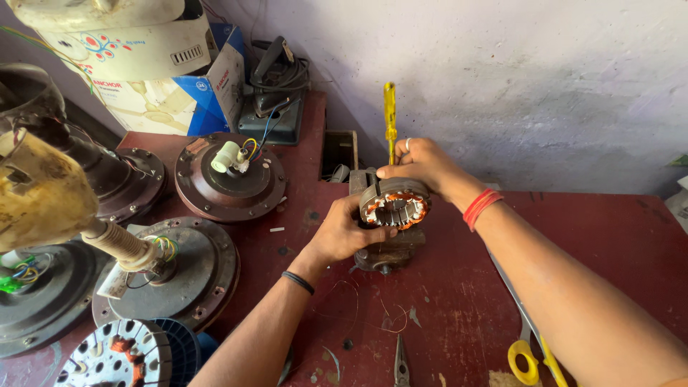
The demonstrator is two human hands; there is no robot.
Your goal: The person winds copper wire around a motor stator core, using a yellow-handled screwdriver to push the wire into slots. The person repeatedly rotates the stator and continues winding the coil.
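A ring-shaped motor stator with copper windings rests on a small dark bench vise in the middle of a dark red table. My left hand grips the stator's near left side. My right hand holds a yellow-handled screwdriver upright, its tip hidden behind the stator's far rim. A black band circles my left wrist and red threads my right wrist.
Several brown ceiling-fan motor housings lie at the left, one with a white capacitor and coloured wires. A cardboard box and a dark iron sit at the back. Pliers and yellow-handled scissors lie near the front edge.
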